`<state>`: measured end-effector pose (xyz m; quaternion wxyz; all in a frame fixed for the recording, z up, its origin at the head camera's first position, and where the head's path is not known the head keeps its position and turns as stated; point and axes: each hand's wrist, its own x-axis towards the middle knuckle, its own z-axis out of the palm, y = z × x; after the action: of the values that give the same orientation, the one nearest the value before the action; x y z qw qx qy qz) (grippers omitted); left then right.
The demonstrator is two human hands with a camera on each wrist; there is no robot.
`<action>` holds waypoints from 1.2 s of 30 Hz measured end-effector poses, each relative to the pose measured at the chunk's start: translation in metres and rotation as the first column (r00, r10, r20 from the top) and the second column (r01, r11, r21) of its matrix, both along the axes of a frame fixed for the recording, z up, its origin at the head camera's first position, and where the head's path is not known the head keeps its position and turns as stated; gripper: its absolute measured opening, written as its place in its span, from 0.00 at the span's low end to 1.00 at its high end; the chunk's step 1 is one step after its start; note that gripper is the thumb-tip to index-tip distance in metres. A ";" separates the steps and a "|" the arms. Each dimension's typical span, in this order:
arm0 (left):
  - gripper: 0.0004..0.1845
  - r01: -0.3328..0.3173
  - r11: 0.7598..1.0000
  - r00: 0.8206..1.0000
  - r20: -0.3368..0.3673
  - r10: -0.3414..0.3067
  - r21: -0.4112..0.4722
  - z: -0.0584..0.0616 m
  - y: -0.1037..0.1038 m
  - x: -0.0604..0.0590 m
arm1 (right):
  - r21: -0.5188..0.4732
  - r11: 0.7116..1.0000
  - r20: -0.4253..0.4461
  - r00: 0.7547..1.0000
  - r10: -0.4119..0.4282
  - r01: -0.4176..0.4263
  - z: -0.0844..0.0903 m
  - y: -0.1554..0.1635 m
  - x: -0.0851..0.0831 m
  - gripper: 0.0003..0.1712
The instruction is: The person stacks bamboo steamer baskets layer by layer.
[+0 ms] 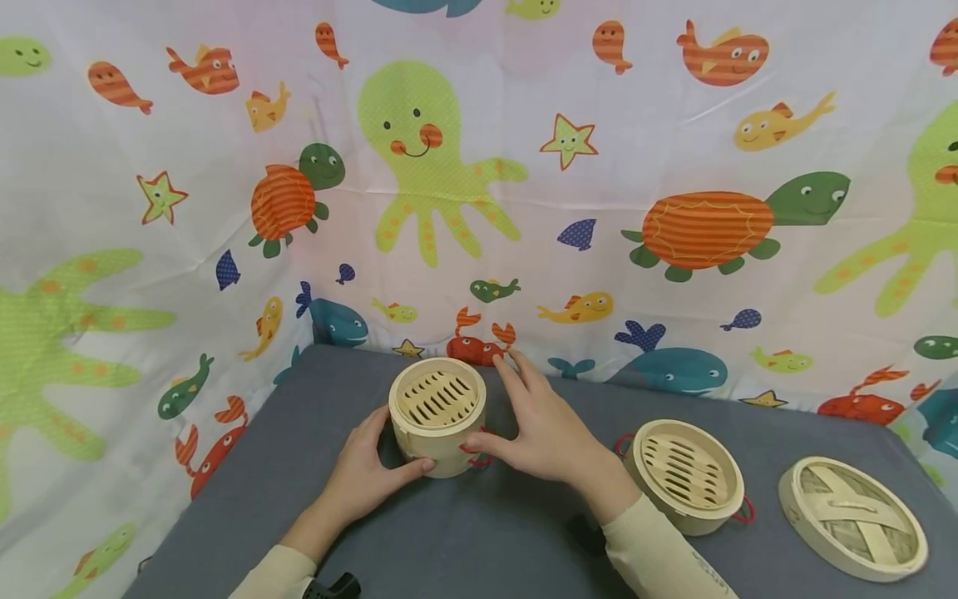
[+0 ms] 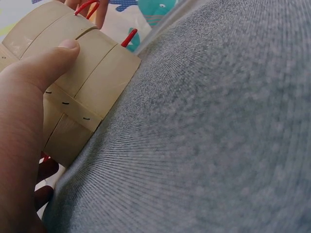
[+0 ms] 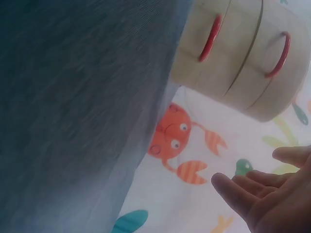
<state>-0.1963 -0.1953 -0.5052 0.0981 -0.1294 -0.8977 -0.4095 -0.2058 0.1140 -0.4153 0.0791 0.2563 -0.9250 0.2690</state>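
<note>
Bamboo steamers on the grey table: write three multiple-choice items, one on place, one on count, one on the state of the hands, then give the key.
1. Where does the woven lid lie?
A. On the stacked steamer
B. Far right on the table
C. Under the left hand

2. How many tiers has the stacked steamer?
A. Two
B. Three
C. Four

3. How is the right hand?
A. Clenched
B. Fingers straight beside the stack
C. Holding the lid

Key: 1 B, the lid sits alone past the single steamer tray. 2 A, the right wrist view shows one seam and two red loops. 3 B, fingers extend; the left hand presses its thumb to the wall.
</note>
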 end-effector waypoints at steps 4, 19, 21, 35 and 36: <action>0.60 0.008 1.000 1.000 0.005 -0.008 0.003 0.003 0.000 0.000 | 0.009 1.000 -0.019 1.000 -0.020 0.020 -0.001 0.012 0.004 0.69; 0.60 0.011 1.000 1.000 0.027 -0.011 0.000 0.008 0.003 -0.002 | 0.105 0.989 -0.064 0.993 -0.097 0.104 -0.009 0.052 0.018 0.67; 0.61 0.012 1.000 1.000 0.026 -0.012 -0.001 0.007 0.003 -0.002 | 0.120 0.986 -0.070 0.992 -0.107 0.115 -0.008 0.055 0.020 0.68; 0.60 0.006 1.000 1.000 -0.005 -0.006 -0.007 0.003 0.000 0.001 | 0.141 0.970 -0.035 0.980 -0.196 0.199 -0.008 0.103 0.040 0.67; 0.60 0.008 1.000 1.000 -0.005 -0.008 -0.010 0.003 0.000 0.001 | 0.144 0.968 -0.029 0.978 -0.205 0.207 -0.009 0.107 0.042 0.67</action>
<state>-0.1952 -0.1957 -0.5020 0.0980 -0.1346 -0.8990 -0.4051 -0.1641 0.2214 -0.4241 0.0940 0.1659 -0.9633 0.1890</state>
